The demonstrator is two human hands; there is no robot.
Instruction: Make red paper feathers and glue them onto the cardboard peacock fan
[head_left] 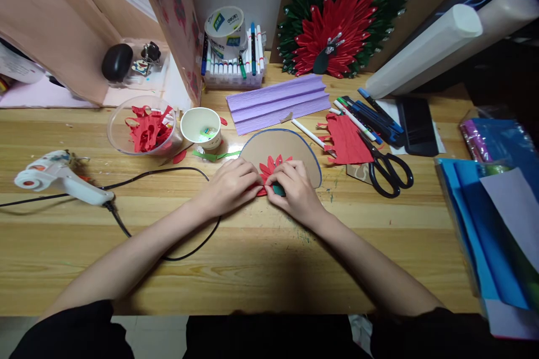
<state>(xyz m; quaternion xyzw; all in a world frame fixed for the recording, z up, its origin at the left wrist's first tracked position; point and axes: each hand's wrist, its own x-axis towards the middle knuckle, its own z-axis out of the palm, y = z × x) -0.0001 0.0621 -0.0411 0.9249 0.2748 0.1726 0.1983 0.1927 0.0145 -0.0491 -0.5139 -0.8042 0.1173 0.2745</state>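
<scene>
A brown cardboard piece [290,143] with a rounded, blue-lined edge lies flat on the table. Red paper petals [275,164] fan out on it around a dark green paper shape [278,189]. At the left end of the fan, my left hand [236,186] pinches a red paper petal [261,191]. My right hand [295,189] meets it there, its thumb and fingertips closed on the same petal and partly covering the green shape.
Left, a white hot glue gun [63,176] trails a looping black cord. A clear bowl [115,129] of red scraps and a paper cup [200,123] stand behind. Black-handled scissors [389,174] touch red crepe paper [347,140] at right; purple paper [278,102] lies farther back.
</scene>
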